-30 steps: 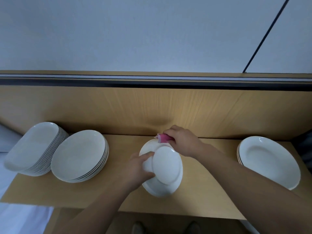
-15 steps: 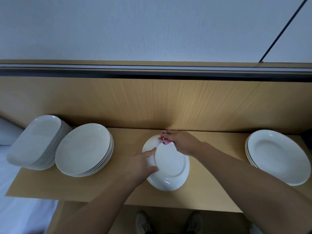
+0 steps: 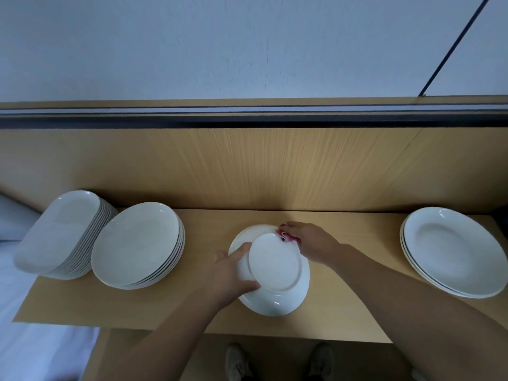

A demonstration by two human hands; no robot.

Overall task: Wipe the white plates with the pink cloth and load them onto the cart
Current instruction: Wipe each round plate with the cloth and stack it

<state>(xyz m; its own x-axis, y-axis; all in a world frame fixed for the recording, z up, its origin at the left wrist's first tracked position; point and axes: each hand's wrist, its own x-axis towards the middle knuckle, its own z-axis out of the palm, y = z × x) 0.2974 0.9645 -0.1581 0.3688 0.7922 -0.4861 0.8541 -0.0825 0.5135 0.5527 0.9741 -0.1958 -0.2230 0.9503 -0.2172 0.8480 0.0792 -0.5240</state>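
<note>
**Bare arms, pale shoes**

The left hand [image 3: 231, 273] and right hand [image 3: 310, 243] are bare, and so are both forearms [image 3: 406, 301] along all that shows. Below, at the floor, is a pair of pale shoes [image 3: 237, 361] with rounded toes, with dark cloth at the ankles.

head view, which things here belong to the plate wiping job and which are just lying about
Job: plate gripped by left hand, pink cloth under right hand, oval plate stack, round plate stack, right plate stack.
Lying about: shoes, wooden back panel, wall.
</note>
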